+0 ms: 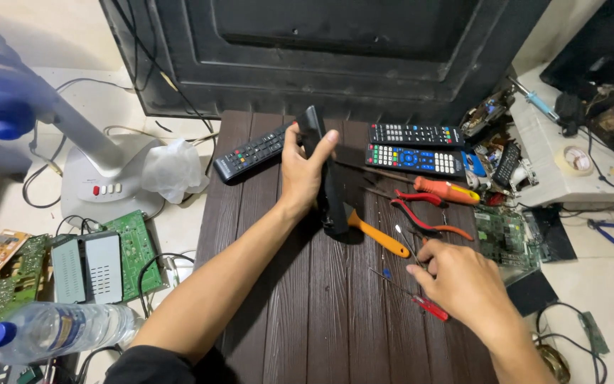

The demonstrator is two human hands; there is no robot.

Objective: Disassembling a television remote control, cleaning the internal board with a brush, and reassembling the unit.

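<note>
- Four remote controls lie in our view in all: one long black remote control (325, 171) in our left hand (303, 167), raised on edge above the dark brown slatted wooden table (307, 320), plus three lying flat at the far edge.
- Our left hand's fingers wrap around that remote, thumb on its near side, holding it firmly.
- Of the three flat ones, one black remote with grey buttons (250, 153) lies just left of our left hand, and two black remotes, one with white buttons (415, 134) and one with blue and coloured buttons (413, 159), lie side by side to the right.
- Our right hand (463, 284) rests low on the table, fingers curled narrow over one thin red-handled screwdriver (421, 302); we cannot tell whether they pinch it.
- One pair of red-handled pliers (424, 213) and one orange-handled tool (378, 235) lie between the hands.
</note>
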